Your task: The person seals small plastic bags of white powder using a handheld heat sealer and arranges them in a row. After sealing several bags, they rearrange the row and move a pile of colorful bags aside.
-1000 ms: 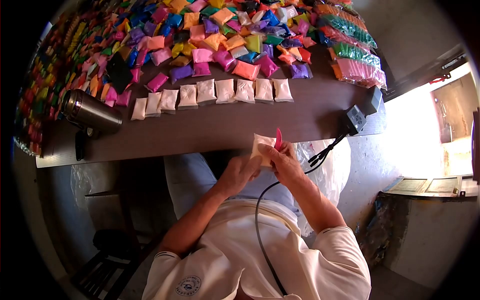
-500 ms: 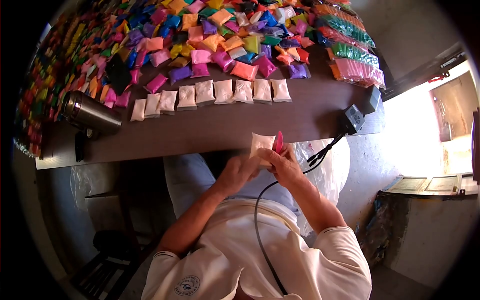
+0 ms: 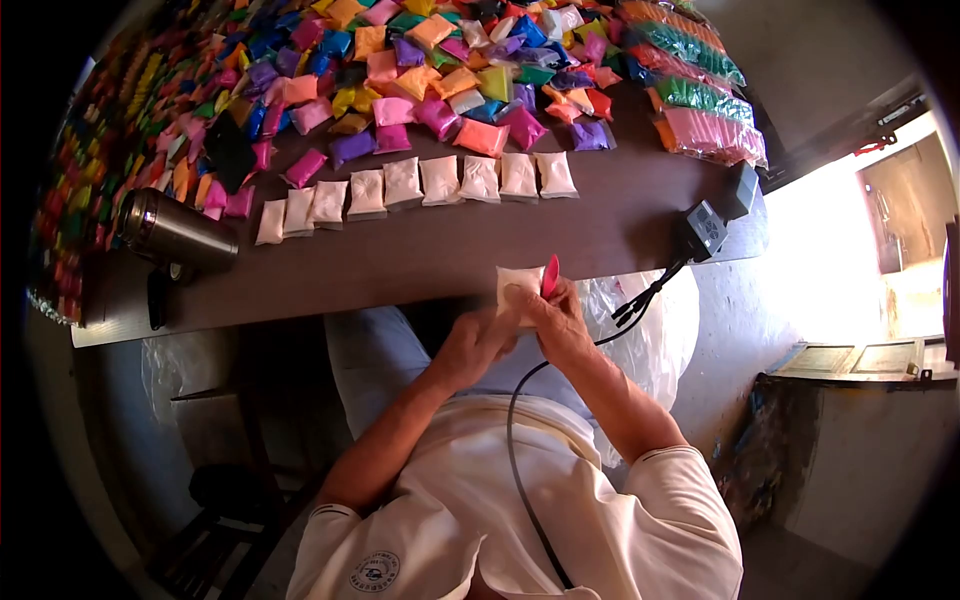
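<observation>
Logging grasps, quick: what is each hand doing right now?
Left hand: closed on the white packet.
Right hand: closed on a pink tool, held against the packet.

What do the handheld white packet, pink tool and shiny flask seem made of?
White packet in the left hand: probably thin plastic film over pale powder, crinkled. Pink tool in the right hand: seemingly smooth plastic. Flask: metal, likely steel, with glossy highlights.

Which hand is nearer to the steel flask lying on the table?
Left. The left hand, gripping the white packet, sits to the right of the steel flask and nearer the body; the right hand, holding the pink tool, lies farther right.
</observation>
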Motion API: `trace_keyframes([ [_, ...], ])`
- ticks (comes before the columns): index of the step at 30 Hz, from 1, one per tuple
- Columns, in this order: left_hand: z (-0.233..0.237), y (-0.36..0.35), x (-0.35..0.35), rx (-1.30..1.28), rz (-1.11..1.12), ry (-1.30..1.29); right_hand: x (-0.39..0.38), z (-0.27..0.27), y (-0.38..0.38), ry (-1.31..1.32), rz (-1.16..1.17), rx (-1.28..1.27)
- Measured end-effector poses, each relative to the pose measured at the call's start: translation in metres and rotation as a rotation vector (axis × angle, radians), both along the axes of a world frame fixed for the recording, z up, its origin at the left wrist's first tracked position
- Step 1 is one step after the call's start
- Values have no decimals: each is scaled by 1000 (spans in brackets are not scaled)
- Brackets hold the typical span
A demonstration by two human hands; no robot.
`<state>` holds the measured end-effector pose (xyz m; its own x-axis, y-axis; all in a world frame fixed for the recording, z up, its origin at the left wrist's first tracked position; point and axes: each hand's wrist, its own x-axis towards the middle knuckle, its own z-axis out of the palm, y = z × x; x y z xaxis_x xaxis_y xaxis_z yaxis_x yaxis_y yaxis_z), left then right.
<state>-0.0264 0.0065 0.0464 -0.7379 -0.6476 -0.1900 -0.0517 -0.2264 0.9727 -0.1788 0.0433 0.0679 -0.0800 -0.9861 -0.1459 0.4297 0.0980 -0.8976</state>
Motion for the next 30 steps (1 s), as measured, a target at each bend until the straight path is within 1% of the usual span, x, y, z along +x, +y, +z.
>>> trace_keyframes([
  [1, -2, 1, 0, 1, -3, 12, 0, -3, -1, -35, 4, -29],
  [5, 0, 0, 1, -10, -29, 33, -1, -8, -3, -56, -24, -6],
  [8, 7, -3, 5, -45, 14, 0, -3, 7, -2, -11, 40, 46],
  [10, 4, -2, 4, 28, 40, 1, -4, 16, 0, 57, 31, 150],
  [11, 0, -2, 4, 27, 40, 2, -3, 13, 0, 58, 31, 149],
  [13, -7, 1, 4, -7, -22, 29, -1, 0, 3, -35, 51, 46],
  [17, -2, 3, 4, 21, -32, 57, -1, 0, 5, 0, -7, 14],
  [19, 8, -3, 7, 2, 13, 62, -6, 25, 4, -18, 123, 85],
  [20, 6, -4, 8, 1, 15, 61, -13, 13, 4, -19, 125, 85],
  [21, 1, -5, 9, 48, 38, 80, -23, -8, 4, -206, 165, 115],
  [22, 0, -6, 9, 94, 59, 99, -25, -11, 1, -393, 203, 143],
  [23, 0, -7, 8, 93, 59, 99, -26, -12, 1, -394, 204, 143],
  [25, 3, -5, 6, 199, 26, 184, -17, 8, 1, -324, 153, 190],
  [26, 2, -4, 5, 200, 24, 185, -18, 3, 2, -324, 151, 191],
  [28, 1, -5, 6, 370, -58, 335, -17, -5, 1, -395, 258, 81],
  [29, 2, -5, 7, 370, -58, 334, -17, -6, 3, -396, 259, 81],
  [30, 8, -5, 7, 350, -101, 289, -13, 8, 2, -447, 299, 35],
])
